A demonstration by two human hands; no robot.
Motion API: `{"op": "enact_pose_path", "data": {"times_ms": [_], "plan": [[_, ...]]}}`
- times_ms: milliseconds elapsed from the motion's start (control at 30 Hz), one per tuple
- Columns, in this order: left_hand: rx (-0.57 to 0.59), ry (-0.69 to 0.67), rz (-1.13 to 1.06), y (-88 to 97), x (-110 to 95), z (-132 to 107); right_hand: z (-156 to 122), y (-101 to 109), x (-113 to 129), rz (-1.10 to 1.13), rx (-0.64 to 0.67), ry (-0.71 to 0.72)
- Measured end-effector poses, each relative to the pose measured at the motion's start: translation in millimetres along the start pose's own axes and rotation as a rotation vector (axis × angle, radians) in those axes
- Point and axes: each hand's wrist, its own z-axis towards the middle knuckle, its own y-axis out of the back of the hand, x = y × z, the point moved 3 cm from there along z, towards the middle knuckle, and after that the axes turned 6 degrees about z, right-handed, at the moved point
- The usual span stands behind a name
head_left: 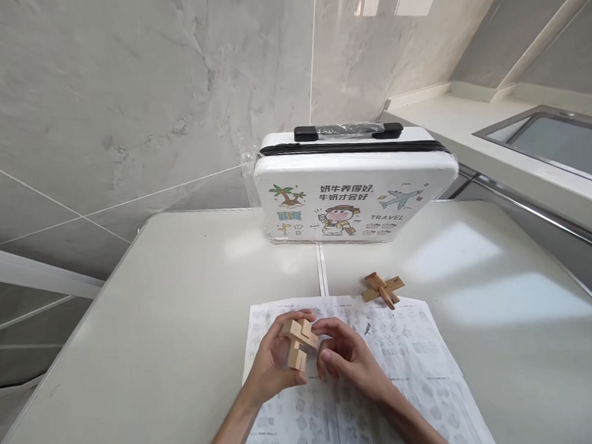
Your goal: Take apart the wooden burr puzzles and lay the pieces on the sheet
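Note:
My left hand point(274, 365) grips a light wooden interlocking burr puzzle point(298, 343), its thumb below and its fingers curved over the top. The puzzle is made of notched square sticks that cross each other, with short ends sticking out. Against the puzzle's right end, my right hand point(347, 358) is closed, with the index fingertip at the upper edge and the other fingers curled in. Part of that contact is hidden by the fingers. Both hands are above a large printed sheet point(381, 409) with rows of small diagrams.
Beyond the sheet's far edge lies a darker wooden cross-shaped puzzle point(382, 290). A white cartoon-printed suitcase point(302, 176) in plastic wrap stands at the back of the white table point(174, 321), near the marbled wall point(135, 77). On the right is a counter point(438, 117) with a sink point(559, 145).

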Motion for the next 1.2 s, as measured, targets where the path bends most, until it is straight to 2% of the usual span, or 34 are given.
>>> {"op": "enact_pose_path", "data": {"times_ms": [167, 367, 567, 833, 967, 1033, 1200], "plan": [[0.034, 0.032, 0.066, -4.4, 3.5, -2.5, -0.4, -0.1, -2.7, 0.039, 0.006, -0.059], [0.086, -0.027, 0.05, -4.5, 3.9, -1.7, 0.2, 0.1, -0.1, 0.15, 0.036, -0.092], [0.1, -0.051, 0.084, -4.7, 6.0, -1.9, 0.9, 4.9, -10.7, 0.259, 0.074, -0.077], [0.122, -0.105, 0.201, -5.6, -2.5, -2.8, 0.5, 5.0, -9.7, 0.366, 0.184, -0.099], [0.055, -0.14, 0.195, 2.7, -4.8, -1.8, -1.6, 3.0, -9.7, 0.434, 0.273, -0.127], [-0.018, -0.152, 0.188, 8.6, -7.1, -1.2, -2.2, 5.2, -10.3, 0.384, 0.206, -0.098], [-0.217, -0.136, 0.328, 21.5, -16.4, -2.5, -2.9, 13.5, -4.3, 0.101, -0.119, -0.017]]}}
